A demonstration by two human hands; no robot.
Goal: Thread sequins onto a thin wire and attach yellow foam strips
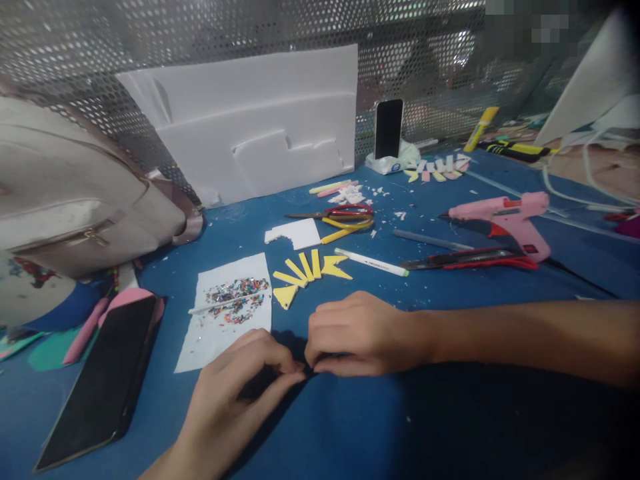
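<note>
My left hand (240, 387) and my right hand (355, 333) meet low on the blue table (350, 420), fingertips pinched together over something small that I cannot make out. Just beyond them lie several yellow foam strips and triangles (305, 270) in a fan. To their left a white paper sheet (225, 310) carries a heap of coloured glitter bits and a thin white stick.
A dark phone (100, 383) lies at left near a grey bag (75, 193). Scissors (345, 220), a white pen (373, 262), a cutter (470, 259) and a pink glue gun (505, 220) sit farther back. A white foam board (260, 120) leans on the mesh wall; another phone (389, 128) stands upright.
</note>
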